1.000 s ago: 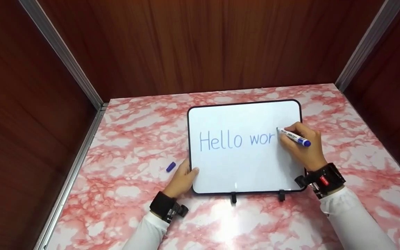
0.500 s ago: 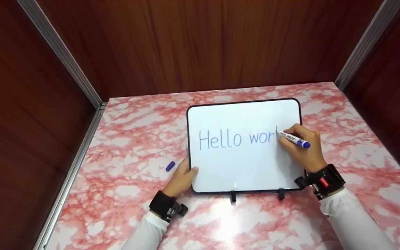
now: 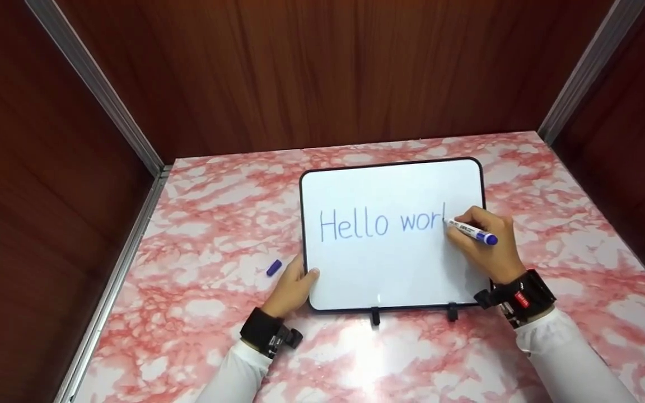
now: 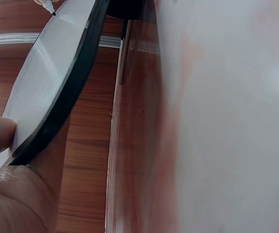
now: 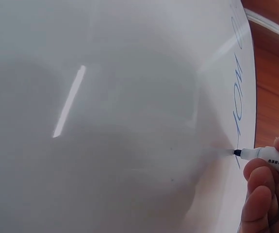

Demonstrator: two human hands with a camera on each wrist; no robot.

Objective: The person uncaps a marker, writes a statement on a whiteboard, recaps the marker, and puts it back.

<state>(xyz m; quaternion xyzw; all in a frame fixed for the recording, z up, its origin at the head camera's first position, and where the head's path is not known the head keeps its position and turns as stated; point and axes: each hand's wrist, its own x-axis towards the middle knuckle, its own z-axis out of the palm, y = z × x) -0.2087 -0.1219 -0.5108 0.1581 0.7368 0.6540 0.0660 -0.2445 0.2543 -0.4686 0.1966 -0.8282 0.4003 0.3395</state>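
Observation:
A black-framed whiteboard (image 3: 378, 274) leans on a stand with two black feet, its face bearing blue handwriting (image 3: 353, 225) that reads "Hello wor" plus an upright stroke. My left hand (image 3: 291, 288) grips the board's lower left edge, thumb on the front and the other fingers behind it, mostly hidden in the head view. Pinched in my right hand (image 3: 493, 246) is a whiteboard marker (image 3: 471, 230), white with a blue end. Its dark tip touches the board at the upright stroke, which the right wrist view shows closely. A blue marker cap (image 3: 274, 267) lies left of my left hand.
The table (image 3: 216, 224) has a red-and-white marbled top. Dark wood panels (image 3: 322, 73) with metal corner strips stand behind it and on both sides. Light glares off the tabletop in front of the board.
My right hand has moved the marker downward, leaving a vertical blue stroke after the "r". My left hand keeps its grip on the board's edge.

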